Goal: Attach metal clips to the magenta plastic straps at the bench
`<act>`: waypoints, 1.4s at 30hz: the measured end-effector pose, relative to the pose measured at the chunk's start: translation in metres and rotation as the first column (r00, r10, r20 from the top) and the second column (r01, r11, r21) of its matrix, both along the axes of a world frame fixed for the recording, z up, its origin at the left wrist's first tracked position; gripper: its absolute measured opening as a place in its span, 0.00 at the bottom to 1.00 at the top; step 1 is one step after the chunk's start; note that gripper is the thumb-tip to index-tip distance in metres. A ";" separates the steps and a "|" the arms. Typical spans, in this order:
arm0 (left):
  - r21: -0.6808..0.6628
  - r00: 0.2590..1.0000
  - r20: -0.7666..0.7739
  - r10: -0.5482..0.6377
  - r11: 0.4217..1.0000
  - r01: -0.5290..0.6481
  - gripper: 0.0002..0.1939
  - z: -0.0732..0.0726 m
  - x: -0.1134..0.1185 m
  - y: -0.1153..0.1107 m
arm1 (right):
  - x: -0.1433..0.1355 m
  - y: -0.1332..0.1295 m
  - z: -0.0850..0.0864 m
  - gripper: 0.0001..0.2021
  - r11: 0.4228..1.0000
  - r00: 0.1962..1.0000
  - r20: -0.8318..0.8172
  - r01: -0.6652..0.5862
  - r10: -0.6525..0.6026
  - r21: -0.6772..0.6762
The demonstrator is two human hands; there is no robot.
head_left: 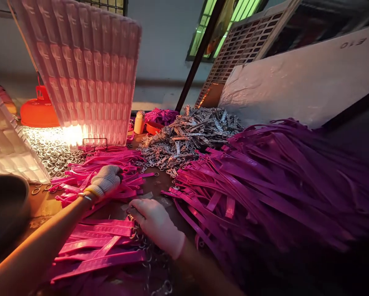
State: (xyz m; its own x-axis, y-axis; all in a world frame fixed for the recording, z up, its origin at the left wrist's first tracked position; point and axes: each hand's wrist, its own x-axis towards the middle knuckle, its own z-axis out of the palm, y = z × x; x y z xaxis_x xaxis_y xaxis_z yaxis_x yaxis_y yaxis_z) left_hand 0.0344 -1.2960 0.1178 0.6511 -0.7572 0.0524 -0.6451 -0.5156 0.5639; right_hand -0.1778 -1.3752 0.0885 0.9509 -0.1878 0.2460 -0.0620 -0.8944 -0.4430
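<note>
My left hand [106,181], in a knitted glove with a dark fingertip area, reaches over a heap of short pink straps [123,158]. Its fingers point away from me and are mostly hidden. My right hand [156,224], in a thin pale glove, is bent with thumb and fingers drawn together. Whatever those fingertips hold is too small to make out. Below them, metal rings and clasps [138,234] hang at the ends of a stack of pink straps [101,246] lying nearest me.
Many long magenta straps [264,176] spread along the right. Behind them rises a pile of metal clasps [190,131]. An orange lamp [39,111] lights loose metal rings [58,154]. Ribbed clear panels [92,65] stand upright, and a dark round container [5,209] sits at left.
</note>
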 end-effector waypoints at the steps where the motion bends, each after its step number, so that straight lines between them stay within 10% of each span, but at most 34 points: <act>1: 0.023 1.000 0.003 0.010 1.000 -0.010 0.10 -0.003 0.001 -0.012 | -0.002 0.002 -0.001 0.08 1.000 1.000 0.021 0.001 -0.002 0.014; 6: 0.036 0.999 0.038 0.035 0.999 -0.037 0.04 -0.006 -0.005 -0.019 | -0.010 0.003 0.001 0.09 0.992 0.988 0.144 0.041 -0.058 0.118; 11: -0.159 0.972 -0.231 -0.038 0.987 0.000 0.15 0.006 -0.038 0.047 | -0.009 0.011 0.010 0.11 0.939 0.974 0.210 0.008 -0.085 0.345; 15: -0.225 0.707 -0.707 -0.004 0.949 -0.219 0.21 0.003 -0.073 0.100 | -0.003 0.028 0.012 0.12 0.930 0.957 0.288 -0.074 -0.036 0.361; 20: -0.229 0.553 -0.833 0.020 0.897 -0.378 0.20 -0.012 -0.099 0.133 | 0.004 0.053 0.016 0.12 0.992 0.975 0.209 -0.091 0.070 0.092; 25: -0.190 0.704 -0.710 0.037 0.952 -0.241 0.18 -0.014 -0.110 0.143 | 0.001 0.069 0.025 0.09 0.933 0.995 -0.036 -0.103 0.096 -0.344; 29: -0.255 0.899 -0.438 0.006 0.958 -0.131 0.04 -0.018 -0.111 0.140 | 0.003 0.073 0.029 0.08 0.893 0.988 -0.101 -0.150 0.118 -0.425; 42: -0.340 0.691 -0.720 -0.064 0.901 -0.271 0.13 -0.037 -0.136 0.139 | -0.002 0.064 0.020 0.08 0.922 0.960 -0.278 -0.140 0.036 -0.362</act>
State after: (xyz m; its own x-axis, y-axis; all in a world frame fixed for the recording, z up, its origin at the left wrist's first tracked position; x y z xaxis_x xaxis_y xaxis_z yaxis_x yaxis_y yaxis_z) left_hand -0.1017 -1.1569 0.0812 0.6902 -0.7009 -0.1797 0.0720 -0.1806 0.9809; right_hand -0.1794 -1.3110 0.1087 0.9988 -0.0438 0.0222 -0.0425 -0.9977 -0.0534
